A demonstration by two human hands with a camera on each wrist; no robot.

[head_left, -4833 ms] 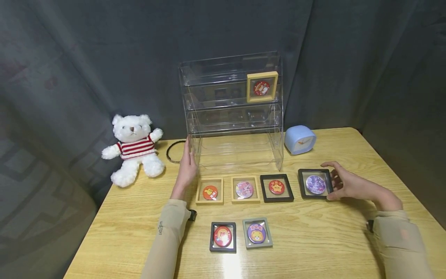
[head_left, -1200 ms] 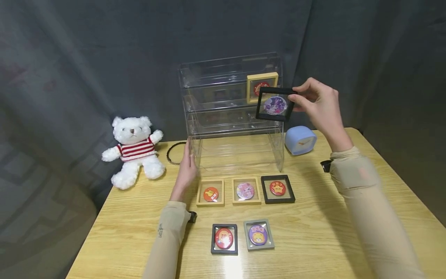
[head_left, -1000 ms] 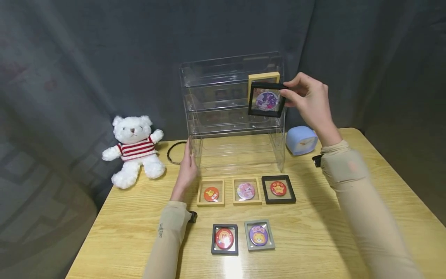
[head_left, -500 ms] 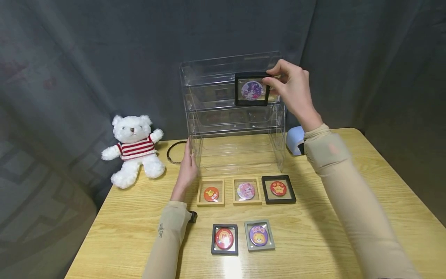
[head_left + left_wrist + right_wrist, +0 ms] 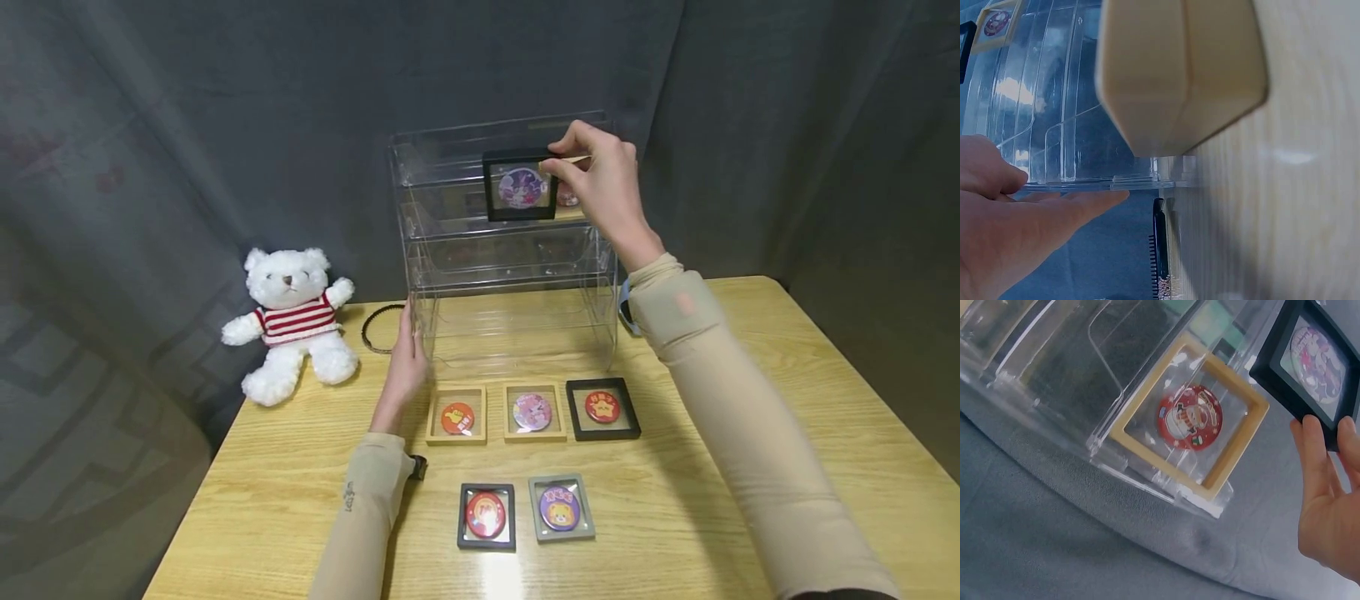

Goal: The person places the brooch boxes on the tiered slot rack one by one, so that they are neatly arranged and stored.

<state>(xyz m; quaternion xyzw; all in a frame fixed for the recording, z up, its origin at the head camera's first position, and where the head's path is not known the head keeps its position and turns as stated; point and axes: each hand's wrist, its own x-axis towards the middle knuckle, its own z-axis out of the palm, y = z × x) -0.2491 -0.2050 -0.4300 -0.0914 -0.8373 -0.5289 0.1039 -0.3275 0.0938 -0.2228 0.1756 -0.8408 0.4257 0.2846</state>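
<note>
My right hand [image 5: 602, 179] pinches a black square frame [image 5: 490, 187] by its right edge, thumb in front. A purple round badge [image 5: 522, 188] shows inside it. The frame is upright before the upper tiers of a clear stepped display rack [image 5: 480, 293], left of a yellow frame [image 5: 1230, 380] with a red badge standing there. In the right wrist view the black frame looks tilted and apart from the yellow one. My left hand [image 5: 407, 362] holds the rack's left side panel, its fingers [image 5: 1079, 209] along the outside and thumb on the inner side.
Before the rack lie two yellow frames [image 5: 431, 417] [image 5: 507, 414] and a black frame [image 5: 634, 423]; nearer are a dark frame [image 5: 462, 517] and a grey frame [image 5: 588, 517]. A white teddy bear [image 5: 288, 279] and black hairband [image 5: 365, 327] sit left. My right sleeve mostly covers a blue clock [image 5: 632, 318].
My right hand has lifted the black frame from the table's right side, then carried it up and leftward past the yellow frame. The left hand has stayed at the rack's side.
</note>
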